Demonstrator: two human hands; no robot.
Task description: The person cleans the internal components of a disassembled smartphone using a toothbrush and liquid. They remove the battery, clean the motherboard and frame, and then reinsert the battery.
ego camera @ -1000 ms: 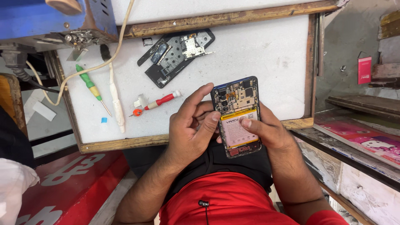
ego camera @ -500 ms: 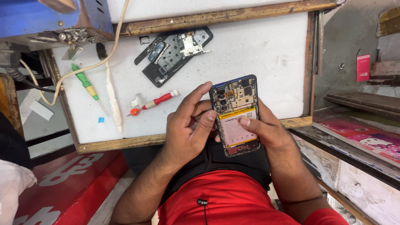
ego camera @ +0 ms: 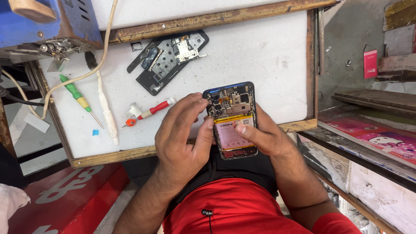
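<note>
An opened smartphone (ego camera: 232, 119) with its back off shows a circuit board at the top and a pink battery below. My right hand (ego camera: 264, 136) cradles it from the right, thumb lying on the battery. My left hand (ego camera: 182, 138) grips its left edge, fingertips touching the circuit board near the top. The phone hovers over the near edge of a white work board (ego camera: 260, 56).
On the board lie a removed black phone frame with metal shields (ego camera: 169, 58), a red screwdriver (ego camera: 151, 112), a green-yellow screwdriver (ego camera: 80, 97), a white brush-like tool (ego camera: 106, 117) and a cream cable (ego camera: 78, 78). A blue machine (ego camera: 47, 26) stands at top left, pink packaging (ego camera: 381, 141) at right.
The view has shifted slightly; both hands keep hold of the phone, with the left fingertips moving a little over the circuit board.
</note>
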